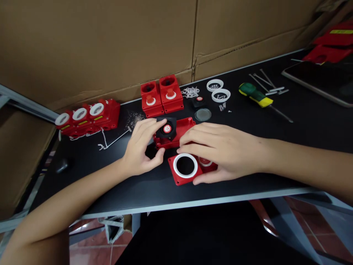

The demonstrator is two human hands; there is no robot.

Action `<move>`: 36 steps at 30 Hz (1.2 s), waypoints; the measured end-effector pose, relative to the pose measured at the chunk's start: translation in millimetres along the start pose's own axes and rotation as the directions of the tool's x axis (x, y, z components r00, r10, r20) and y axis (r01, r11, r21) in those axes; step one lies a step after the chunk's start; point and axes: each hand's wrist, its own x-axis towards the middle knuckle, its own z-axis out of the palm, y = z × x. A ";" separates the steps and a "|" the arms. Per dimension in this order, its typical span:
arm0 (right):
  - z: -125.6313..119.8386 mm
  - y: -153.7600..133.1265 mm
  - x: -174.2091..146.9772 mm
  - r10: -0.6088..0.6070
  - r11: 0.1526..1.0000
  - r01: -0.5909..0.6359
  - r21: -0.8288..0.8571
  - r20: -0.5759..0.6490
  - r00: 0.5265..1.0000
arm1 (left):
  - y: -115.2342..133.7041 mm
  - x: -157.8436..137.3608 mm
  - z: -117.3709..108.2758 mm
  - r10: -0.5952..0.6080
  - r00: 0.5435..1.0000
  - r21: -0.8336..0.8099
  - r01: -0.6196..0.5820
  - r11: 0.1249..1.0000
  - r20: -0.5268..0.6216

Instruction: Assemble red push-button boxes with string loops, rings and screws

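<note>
On the left of the black table (110,184) there's a small dark lump (62,166) I can't make out, and behind it a row of red units (109,117) with white rings on top and white cord trailing beneath. A thin metal rod (119,138) lies near them, its far end close to the fingers of the person's left hand (145,147). That hand is half open, forefinger on a black part (171,135) with a red-and-white disc, thumb well apart from it. The black part sits tilted over the open red housing (183,129) and covers much of its inside. Behind stand two red boxes (162,103) with red knobs. Just nearer than the housing lies a red cover (177,178) with a white ring; the right hand (217,151) arches over it, hiding most of its right side, thumb at the near edge, and whether it grips or only rests I can't tell. Farther back are tangled white cord (190,92) and a clear disc (203,115), then two white rings (228,96) with screws lying inside them. A green-and-yellow screwdriver (255,95) lies to their right, below some long bolts (261,81). A dark slab (322,79) and blurred red pieces (331,46) are cut off at the right.
</note>
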 end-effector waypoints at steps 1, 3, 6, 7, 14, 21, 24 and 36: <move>1.1 1.5 -0.4 0.025 1.000 -0.025 0.006 -0.029 0.999 | -0.5 -0.6 -1.4 0.010 1.000 -0.007 -0.010 1.000 -0.006; 3.1 3.9 -0.2 0.112 0.993 -0.109 0.034 -0.134 0.985 | -1.7 -1.5 -3.2 0.054 0.998 -0.033 -0.055 0.998 -0.021; 5.4 4.3 2.5 0.279 0.959 -0.254 0.122 -0.282 0.918 | -3.3 -2.0 -1.6 0.136 0.991 -0.098 -0.136 0.986 -0.006; 6.1 3.2 4.0 0.341 0.938 -0.301 0.175 -0.299 0.891 | -3.8 -2.1 0.0 0.160 0.987 -0.122 -0.158 0.980 0.004; -6.3 2.0 13.8 0.631 0.706 -0.387 0.593 -0.280 0.723 | -6.1 -3.0 9.1 0.238 0.968 -0.135 -0.225 0.965 0.086; -41.9 105.3 -0.4 0.759 0.637 -0.669 0.384 -0.163 0.630 | -2.6 0.4 6.2 0.111 0.987 -0.165 -0.090 0.982 0.119; -33.9 144.2 -9.1 0.784 0.601 -0.733 0.318 -0.060 0.617 | -1.6 -0.2 7.1 0.137 0.983 -0.170 -0.115 0.979 0.125; -22.2 161.2 -26.5 0.669 0.743 -0.660 0.108 -0.080 0.739 | -0.4 -1.1 10.1 0.112 0.986 -0.171 -0.091 0.981 0.120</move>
